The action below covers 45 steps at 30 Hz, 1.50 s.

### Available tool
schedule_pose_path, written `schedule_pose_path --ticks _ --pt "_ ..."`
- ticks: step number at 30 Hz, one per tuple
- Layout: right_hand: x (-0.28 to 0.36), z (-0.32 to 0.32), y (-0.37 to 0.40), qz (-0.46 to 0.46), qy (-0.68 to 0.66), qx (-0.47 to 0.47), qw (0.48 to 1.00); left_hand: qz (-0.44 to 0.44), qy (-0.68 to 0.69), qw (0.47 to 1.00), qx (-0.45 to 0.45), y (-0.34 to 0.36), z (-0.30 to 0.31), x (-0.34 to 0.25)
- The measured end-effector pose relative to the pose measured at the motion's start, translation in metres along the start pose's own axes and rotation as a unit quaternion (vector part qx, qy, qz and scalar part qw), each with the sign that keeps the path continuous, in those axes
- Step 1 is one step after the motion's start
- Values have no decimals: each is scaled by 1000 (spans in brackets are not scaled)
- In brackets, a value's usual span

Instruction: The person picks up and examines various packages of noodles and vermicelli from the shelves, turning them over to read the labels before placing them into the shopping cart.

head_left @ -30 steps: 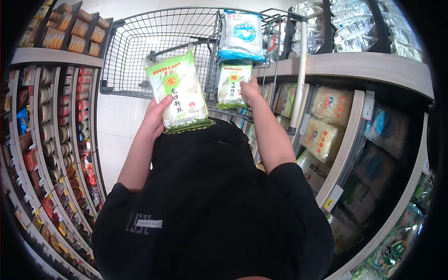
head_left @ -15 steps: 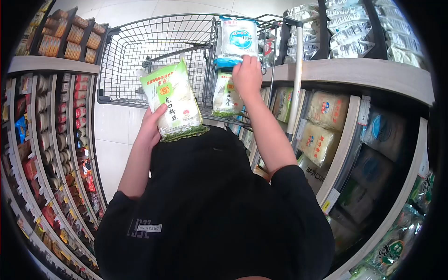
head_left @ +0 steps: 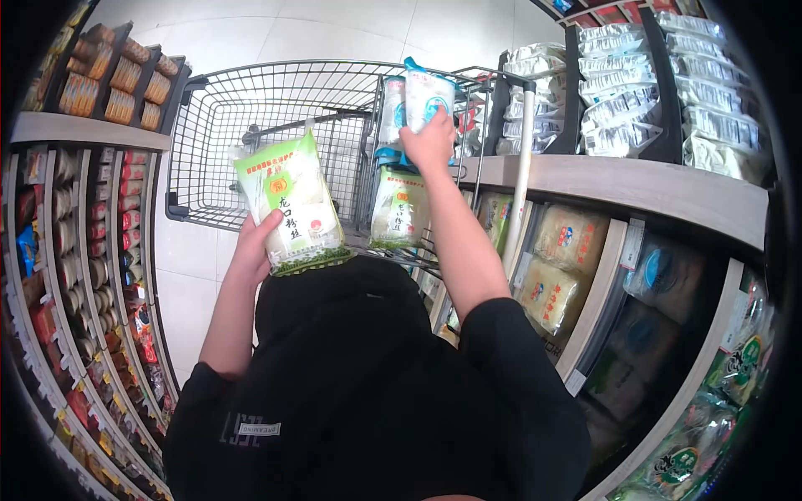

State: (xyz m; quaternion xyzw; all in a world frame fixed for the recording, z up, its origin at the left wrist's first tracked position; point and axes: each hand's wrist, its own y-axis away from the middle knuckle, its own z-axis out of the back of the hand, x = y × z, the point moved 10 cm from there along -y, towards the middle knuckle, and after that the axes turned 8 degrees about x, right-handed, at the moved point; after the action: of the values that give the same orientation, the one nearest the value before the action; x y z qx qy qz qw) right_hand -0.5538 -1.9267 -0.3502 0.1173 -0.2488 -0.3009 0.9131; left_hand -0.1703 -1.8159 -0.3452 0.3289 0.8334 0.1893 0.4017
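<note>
My left hand [head_left: 252,246] grips the lower left side of a green-and-white bag of vermicelli [head_left: 292,204], its printed front facing up. My right hand [head_left: 433,142] is closed around a blue-and-white bag [head_left: 428,92], apparently also noodles, above the fold-out seat end of the shopping cart [head_left: 276,68]. A second blue-and-white bag [head_left: 392,113] stands just left of it, partly covered. Below my right wrist, another green-and-white vermicelli bag [head_left: 399,209] leans upright in the same section. My right fingers hide part of the bag they hold.
The cart's wire basket extends forward and left, with its pale handle [head_left: 520,167] on the right. Shelves [head_left: 601,171] on the right hold silver packs [head_left: 618,88] and bagged noodles [head_left: 547,292]. Packaged goods fill the left shelf [head_left: 92,134]. Floor tiles [head_left: 351,29] show beyond the cart.
The right hand has shifted the blue-and-white bag slightly rightward, exposing a second one beside it. The cart sits lower in view. My left hand still holds its green bag.
</note>
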Motion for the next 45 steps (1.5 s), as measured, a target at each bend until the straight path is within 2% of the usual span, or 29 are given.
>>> schedule_pose_path --ticks 1,4,6,8,9,12,13,16,17,18,20,24,25,27,29,31,33,36,39,42,44,45 --pt "-1 14 1 59 -42 -35 997 6 -3 1000 -1 -4 -2 -2" --pt "-31 37 2 75 -290 27 954 6 -18 999 35 -17 -19 -10" --pt "-48 45 19 19 -487 107 866 18 -31 998 55 -29 -30 -11" --pt "-66 49 38 -4 -646 153 748 28 -46 996 76 -39 -43 -10" --pt "-71 54 50 17 -677 160 718 37 -58 994 83 -45 -46 -9" --pt "-75 62 95 52 -783 236 573 49 -29 989 135 -56 -66 -5" --pt "-73 73 113 83 -799 231 549 33 -18 985 167 -59 -77 -4" --pt "-64 103 163 162 -815 239 503 74 155 945 277 -65 -120 5" --pt "-64 108 177 187 -824 265 464 70 128 923 355 -65 -143 5" --pt "-60 117 190 212 -826 267 449 62 128 893 428 -54 -180 -3" --pt "-37 140 216 270 -824 273 416 42 137 867 477 -30 -246 -15" --pt "-28 158 246 272 -817 266 435 83 196 794 569 -30 -267 9" --pt "-34 159 248 267 -806 247 466 79 206 784 580 -34 -268 16" --pt "-41 165 257 269 -796 230 491 87 210 793 566 -40 -267 28" --pt "-44 173 264 263 -788 201 519 108 197 829 513 -47 -268 41" --pt "-44 181 272 255 -776 192 543 122 218 830 499 -36 -277 40" --pt "-44 185 278 255 -768 194 555 129 274 796 524 -13 -286 28" --pt "-44 191 284 270 -755 199 563 161 352 705 594 10 -302 21" --pt "-47 192 291 274 -737 182 590 163 315 646 676 28 -310 18" --pt "-54 189 288 253 -725 180 615 153 245 743 604 22 -303 27" --pt "-64 182 284 231 -718 185 630 170 223 789 546 -13 -285 54" --pt "-65 179 284 226 -730 190 616 170 211 807 524 -19 -281 58"
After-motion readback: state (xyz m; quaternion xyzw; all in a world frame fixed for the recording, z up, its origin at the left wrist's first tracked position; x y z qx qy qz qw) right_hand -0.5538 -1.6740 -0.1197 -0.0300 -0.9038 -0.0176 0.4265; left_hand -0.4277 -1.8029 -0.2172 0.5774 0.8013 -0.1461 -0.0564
